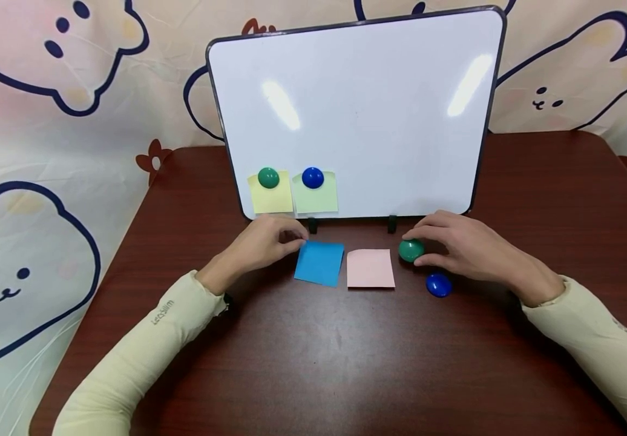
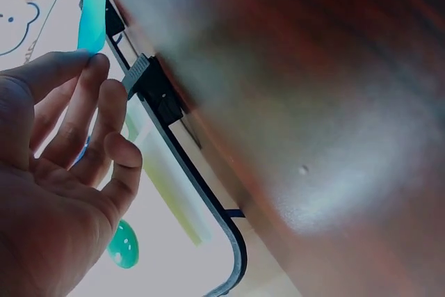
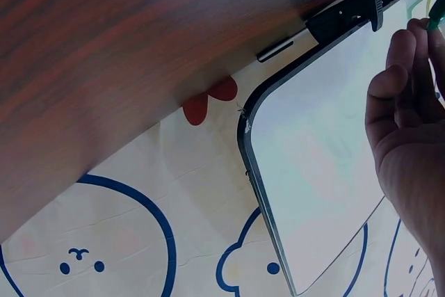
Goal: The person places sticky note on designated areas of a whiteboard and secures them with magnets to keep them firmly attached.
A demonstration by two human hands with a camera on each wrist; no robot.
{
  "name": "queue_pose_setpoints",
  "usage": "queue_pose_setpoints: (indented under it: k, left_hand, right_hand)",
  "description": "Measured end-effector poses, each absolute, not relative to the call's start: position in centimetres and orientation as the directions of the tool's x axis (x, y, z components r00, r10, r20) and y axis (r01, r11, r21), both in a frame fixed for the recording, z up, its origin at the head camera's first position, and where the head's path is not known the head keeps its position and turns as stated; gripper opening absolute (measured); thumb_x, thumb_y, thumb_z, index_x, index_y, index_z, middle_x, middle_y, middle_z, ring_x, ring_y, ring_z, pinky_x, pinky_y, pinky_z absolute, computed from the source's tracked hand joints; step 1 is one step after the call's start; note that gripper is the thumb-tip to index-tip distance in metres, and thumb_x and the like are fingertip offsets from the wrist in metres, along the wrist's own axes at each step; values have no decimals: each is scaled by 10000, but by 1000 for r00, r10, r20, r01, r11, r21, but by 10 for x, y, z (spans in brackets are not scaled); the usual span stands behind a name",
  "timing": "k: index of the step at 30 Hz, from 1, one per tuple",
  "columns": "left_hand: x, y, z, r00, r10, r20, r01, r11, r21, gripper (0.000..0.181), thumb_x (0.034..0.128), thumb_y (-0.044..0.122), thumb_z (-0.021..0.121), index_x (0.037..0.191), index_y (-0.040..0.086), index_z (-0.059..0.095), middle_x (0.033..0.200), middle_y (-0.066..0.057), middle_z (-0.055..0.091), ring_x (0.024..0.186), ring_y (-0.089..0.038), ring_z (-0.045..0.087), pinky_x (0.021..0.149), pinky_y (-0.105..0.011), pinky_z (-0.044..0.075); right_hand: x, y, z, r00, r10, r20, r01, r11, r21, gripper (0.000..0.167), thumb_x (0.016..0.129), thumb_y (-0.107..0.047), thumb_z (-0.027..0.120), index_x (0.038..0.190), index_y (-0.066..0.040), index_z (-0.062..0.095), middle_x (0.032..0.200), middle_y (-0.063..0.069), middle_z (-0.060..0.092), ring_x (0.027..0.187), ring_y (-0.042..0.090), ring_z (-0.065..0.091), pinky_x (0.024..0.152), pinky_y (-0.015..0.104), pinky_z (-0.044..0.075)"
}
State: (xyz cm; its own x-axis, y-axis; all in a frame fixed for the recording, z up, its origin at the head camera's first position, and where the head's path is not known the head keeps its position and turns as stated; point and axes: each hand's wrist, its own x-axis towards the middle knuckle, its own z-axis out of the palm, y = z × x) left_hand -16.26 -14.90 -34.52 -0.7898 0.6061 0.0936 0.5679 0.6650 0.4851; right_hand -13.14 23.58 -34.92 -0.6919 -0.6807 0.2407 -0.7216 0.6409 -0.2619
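Note:
My left hand [image 1: 270, 242] pinches the upper left corner of a blue sticky note [image 1: 319, 263], between thumb and fingertip; the left wrist view shows the note [image 2: 94, 15] raised at that corner. With thumb and fingers, my right hand [image 1: 463, 248] grips a round green magnet [image 1: 411, 250] just above the table. Below it lies a round blue magnet [image 1: 439, 285]. Between the hands is a pink sticky note [image 1: 370, 269]. In the right wrist view, only an edge of the green magnet [image 3: 436, 13] shows at the fingertips.
A whiteboard [image 1: 357, 115] stands behind the hands on black clips [image 1: 392, 224]. Low on its left, a green magnet [image 1: 268, 177] holds a yellow note [image 1: 272, 201], and a blue magnet [image 1: 312, 177] holds a light green note [image 1: 316, 200]. A patterned cloth [image 1: 46, 151] hangs behind the table [image 1: 313, 363].

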Motion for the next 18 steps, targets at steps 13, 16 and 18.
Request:
queue_pose_setpoints:
  k: [13,16,18]
  left_hand:
    - [-170,-152,-343,-776,569,272,613,580,537,94,887,51,722,967,84,757,911,-33,717,813,-139,606,738,-299,541]
    - [-171,-150,-342,-772,556,309,624,568,537,88,882,37,722,950,80,757,874,-37,704,791,-144,596,710,-298,528]
    - [-172,-148,-341,-772,545,326,626,567,535,87,885,36,716,947,80,757,866,-36,702,786,-142,595,697,-298,525]
  right_hand:
    - [-133,237,-351,-682,-686,254,-731,637,-245,442,796,-303,840,1204,-202,702,1157,-64,678,1058,104,612,827,344,551]
    - [-133,237,-351,-683,-684,255,-730,638,-246,443,795,-306,840,1203,-201,701,1161,-60,679,1063,108,612,828,344,550]
    - [-133,237,-351,-685,-683,253,-728,640,-246,443,795,-306,841,1203,-201,702,1160,-57,680,1065,111,613,828,346,551]
